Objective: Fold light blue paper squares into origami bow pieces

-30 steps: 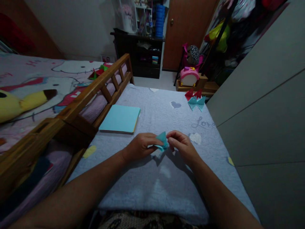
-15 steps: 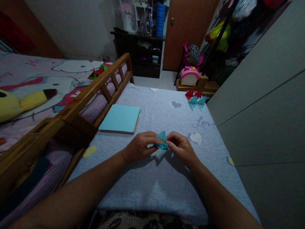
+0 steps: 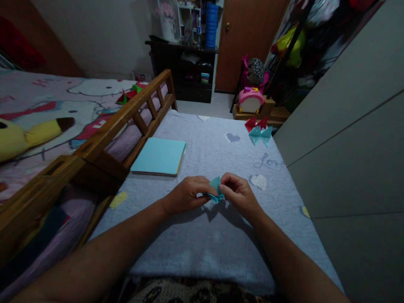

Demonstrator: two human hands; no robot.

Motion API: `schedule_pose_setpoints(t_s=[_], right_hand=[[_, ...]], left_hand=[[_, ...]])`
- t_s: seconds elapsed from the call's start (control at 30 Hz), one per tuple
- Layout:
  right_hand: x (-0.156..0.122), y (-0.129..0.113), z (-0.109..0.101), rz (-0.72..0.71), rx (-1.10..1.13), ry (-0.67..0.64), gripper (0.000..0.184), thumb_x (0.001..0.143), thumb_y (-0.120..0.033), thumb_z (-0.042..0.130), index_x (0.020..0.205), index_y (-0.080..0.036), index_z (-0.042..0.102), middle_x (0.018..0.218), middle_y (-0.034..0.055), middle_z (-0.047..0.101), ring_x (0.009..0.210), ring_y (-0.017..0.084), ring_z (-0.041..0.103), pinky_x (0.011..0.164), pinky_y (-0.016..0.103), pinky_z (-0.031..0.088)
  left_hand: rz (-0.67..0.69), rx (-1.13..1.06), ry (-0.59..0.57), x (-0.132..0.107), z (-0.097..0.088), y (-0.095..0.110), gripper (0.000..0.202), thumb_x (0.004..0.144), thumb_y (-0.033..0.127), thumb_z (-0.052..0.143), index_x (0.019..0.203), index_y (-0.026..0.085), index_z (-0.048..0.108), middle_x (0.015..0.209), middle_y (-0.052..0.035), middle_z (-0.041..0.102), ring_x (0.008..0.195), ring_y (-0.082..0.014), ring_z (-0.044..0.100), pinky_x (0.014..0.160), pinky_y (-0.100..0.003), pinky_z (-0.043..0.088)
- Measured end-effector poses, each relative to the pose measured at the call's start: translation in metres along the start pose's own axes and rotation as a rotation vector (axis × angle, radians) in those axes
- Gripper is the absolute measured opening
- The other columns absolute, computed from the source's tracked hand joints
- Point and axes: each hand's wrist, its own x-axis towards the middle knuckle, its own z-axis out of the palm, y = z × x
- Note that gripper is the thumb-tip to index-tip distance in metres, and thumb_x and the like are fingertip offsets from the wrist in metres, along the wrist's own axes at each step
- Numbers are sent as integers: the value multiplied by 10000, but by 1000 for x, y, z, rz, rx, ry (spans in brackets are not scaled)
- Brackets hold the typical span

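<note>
Turquoise paper [image 3: 215,183] between curled hands [image 3: 190,194]

- Folded paper [image 3: 215,184] is held between left hand [image 3: 189,192] and right hand [image 3: 239,190].
- Paper stack [image 3: 160,155] is laid on the cloth [image 3: 206,248], near the railing [image 3: 126,114].
- Paper figures [image 3: 255,134] are set far right.

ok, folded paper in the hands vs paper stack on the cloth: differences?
The folded paper is small and creased; the paper stack is larger and flat. The left hand and right hand hold the folded paper; the paper stack lies untouched on the cloth. Both show light blue.
</note>
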Motion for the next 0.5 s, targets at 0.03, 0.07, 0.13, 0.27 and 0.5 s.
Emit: schedule_pose_setpoints(t_s=[0.03, 0.07, 0.13, 0.27, 0.5], right_hand=[[0, -1, 0, -2, 9, 7, 193, 796, -342, 702, 746, -196, 587, 627, -46, 508, 563, 101, 446, 556, 247, 354], [0, -1, 1, -2, 16, 13, 199, 795, -349, 707, 747, -196, 589, 622, -47, 508, 558, 100, 443, 553, 246, 356], [0, -2, 1, 0, 27, 24, 212, 792, -366, 717, 753, -196, 595, 615, -49, 509, 549, 97, 436, 547, 243, 359], [0, -2, 0, 11, 25, 21, 231, 797, -389, 723, 758, -192, 610, 619, -45, 518, 550, 94, 436, 548, 241, 362], [0, -1, -3, 32, -38, 8, 237, 793, -408, 721, 769, -194, 623, 624, -41, 519, 551, 97, 435, 530, 239, 346]], left_hand=[[7, -7, -14, 0, 1, 0, 163, 908, 162, 569, 929, 203, 725, 783, -21, 697, 757, -131, 629, 730, -260, 513], [15, -10, -22, 0, 2, 0, 159, 916, 174, 568, 942, 203, 723, 792, -24, 702, 767, -133, 632, 737, -263, 515], [25, -1, -19, 1, 3, -1, 162, 927, 192, 568, 986, 208, 718, 803, -26, 710, 772, -134, 635, 738, -264, 518], [33, 50, 16, 0, 3, -1, 181, 927, 181, 567, 1016, 221, 719, 819, -24, 720, 773, -133, 645, 727, -265, 529], [72, 148, 105, -2, -5, 1, 234, 915, 133, 565, 1063, 230, 718, 850, -28, 735, 763, -130, 646, 694, -254, 541]])
